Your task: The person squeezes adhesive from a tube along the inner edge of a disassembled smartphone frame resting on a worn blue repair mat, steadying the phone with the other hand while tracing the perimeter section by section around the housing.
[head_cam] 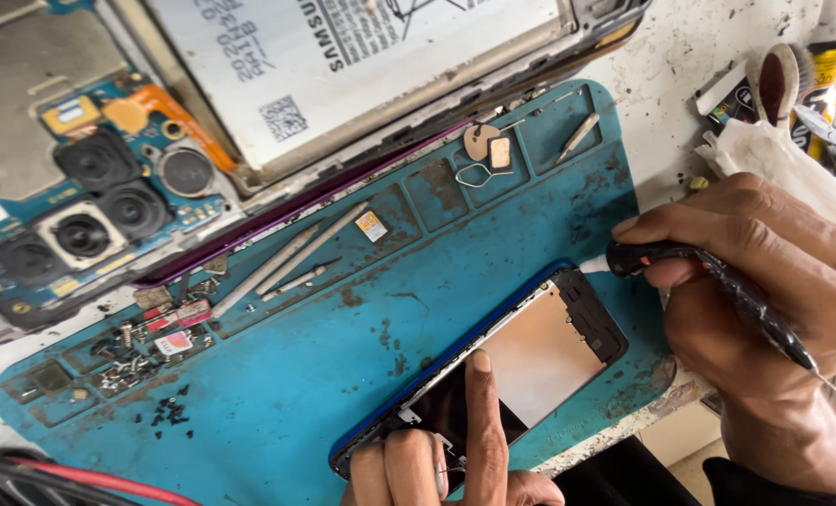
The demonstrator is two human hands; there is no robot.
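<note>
An opened phone frame, blue-edged and showing a coppery plate inside, is lying slantwise on the blue work mat, near the mat's lower right corner. It is being pinned down by the left hand, which is coming up from the bottom edge of the view: the forefinger is stretched flat across the plate while the other fingers are curled together over the frame's lower end. A thin metal piece seems to be pinched among those curled fingers, though what it is cannot be told.

A black pen-shaped tool is being gripped by the right hand, fingers and thumb closed firmly round its shaft. Its pale tip is being held just beside the frame's upper corner, at the mat's right edge; whether it is touching cannot be told.

Further up the mat, three slim metal strips are lying side by side in a shallow tray. Small cards and a pin tool are resting in the compartments near the top right corner. Screws and small parts are gathered toward the left edge.

Beyond the mat's upper edge, a second phone is lying open on the bench, its white battery and camera lenses exposed. Tubes and a white cloth are piled at the bench's right edge.
</note>
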